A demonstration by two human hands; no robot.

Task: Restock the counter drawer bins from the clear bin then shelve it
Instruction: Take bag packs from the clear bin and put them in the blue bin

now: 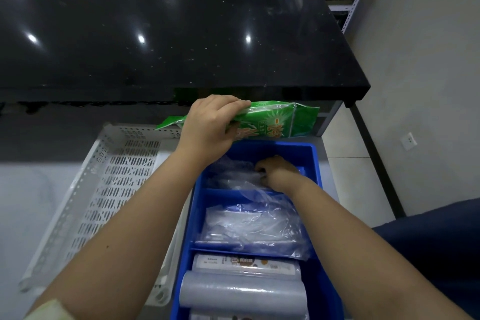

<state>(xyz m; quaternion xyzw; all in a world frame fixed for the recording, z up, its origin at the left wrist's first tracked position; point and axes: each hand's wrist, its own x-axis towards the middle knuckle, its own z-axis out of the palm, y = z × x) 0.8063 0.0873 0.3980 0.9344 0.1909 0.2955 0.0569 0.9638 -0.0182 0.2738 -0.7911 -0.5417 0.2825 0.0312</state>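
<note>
Green packet (270,122), yellow print unreadable, gripped by left hand (210,122).

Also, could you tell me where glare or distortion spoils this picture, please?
Head view: three ceiling-light glints sit on the black countertop; wide-angle distortion bends its front edge; clear plastic bags in the blue bin shine, hiding their contents; the left hand on the green packet stays sharp.

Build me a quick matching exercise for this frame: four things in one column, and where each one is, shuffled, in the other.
Things:
1. green packet
2. right hand
3. white perforated basket
4. plastic rolls

Places:
A. far compartment of the blue bin
B. left of the blue bin
C. nearest compartment of the blue bin
D. gripped by the left hand above the bin's far end

Pairs: 1-D, 2-A, 3-B, 4-C
</note>
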